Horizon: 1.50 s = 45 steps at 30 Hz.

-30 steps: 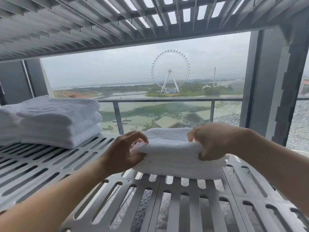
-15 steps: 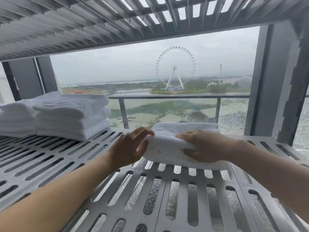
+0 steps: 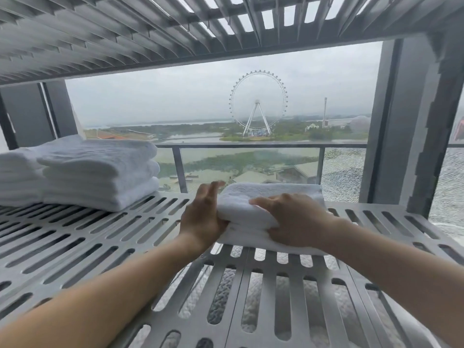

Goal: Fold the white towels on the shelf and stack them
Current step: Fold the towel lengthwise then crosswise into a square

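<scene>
A folded white towel (image 3: 271, 197) lies on the slotted grey metal shelf (image 3: 105, 237), right of centre toward the far edge. The left hand (image 3: 202, 217) stands flat against the towel's left end with its fingers straight and pressed together, while the right hand (image 3: 296, 219) lies palm down on top with fingers spread, the thumb tucked against the near side. Well apart to the far left sits a stack of folded towels (image 3: 100, 174).

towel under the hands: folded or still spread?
Folded. The towel lies as a thick layered bundle on the shelf, right hand pressing on top, left hand against its side.
</scene>
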### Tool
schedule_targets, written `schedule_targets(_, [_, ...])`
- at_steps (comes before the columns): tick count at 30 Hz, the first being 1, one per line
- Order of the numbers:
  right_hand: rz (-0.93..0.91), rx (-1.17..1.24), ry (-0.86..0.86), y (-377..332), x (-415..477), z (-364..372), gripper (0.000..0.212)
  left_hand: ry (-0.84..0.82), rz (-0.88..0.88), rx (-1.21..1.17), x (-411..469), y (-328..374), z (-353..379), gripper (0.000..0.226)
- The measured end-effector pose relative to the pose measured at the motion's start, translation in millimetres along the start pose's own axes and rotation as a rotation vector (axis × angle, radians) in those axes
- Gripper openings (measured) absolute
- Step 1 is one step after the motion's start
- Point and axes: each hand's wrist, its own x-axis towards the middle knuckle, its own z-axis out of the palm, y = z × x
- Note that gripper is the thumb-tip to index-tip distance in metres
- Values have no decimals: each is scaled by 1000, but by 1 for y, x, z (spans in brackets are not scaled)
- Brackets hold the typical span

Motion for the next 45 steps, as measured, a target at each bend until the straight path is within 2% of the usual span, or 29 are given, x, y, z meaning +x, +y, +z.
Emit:
schedule_targets(3, [117,5,-1,-8,-3,4,49,-81,34,-75,4,0,-5,73])
schedule_targets(5, [177,-88,-38,-11,-4,4,37,-184,95,-58,6,-1,-9,79])
schedule_targets(8, [235,-213,-65,-11,-4,1,36,-321,189,-57,6,-7,-13,84])
schedule_targets(13, [360,-234,134,-21,-11,-2,28,-465,311,-110,13,-23,-9,82])
schedule_targets(16, [344,-200,237,-30,-24,10,28,-477,357,-195,16,-33,-8,78])
schedule_targets(19, [378,-203,314,-29,-28,7,30,-469,321,-278,16,-35,-10,76])
schedule_targets(23, [425,-188,266,-34,-34,7,32,-420,294,-353,12,-34,-16,68])
schedule_targets(26, [384,-166,212,-37,-38,5,33,-405,324,-182,14,-31,-23,63])
schedule_targets(28, [356,-160,182,-38,-39,2,33,-303,372,9,14,-21,-28,61])
schedule_targets(31, [300,-91,162,-34,-42,-2,35,-173,559,112,5,6,-25,58])
schedule_targets(33, [248,54,147,-22,-50,-7,39,-202,611,128,-1,22,-21,51])
schedule_targets(36, [274,269,176,4,-73,-19,57,-294,568,174,1,29,-19,54])
schedule_targets(39, [327,303,198,29,-98,-26,75,-380,534,158,3,32,-22,59])
schedule_targets(42, [343,315,185,38,-111,-21,76,-447,513,95,1,48,-23,59])
schedule_targets(45, [346,369,199,42,-114,-12,68,-420,524,84,-6,75,-11,55])
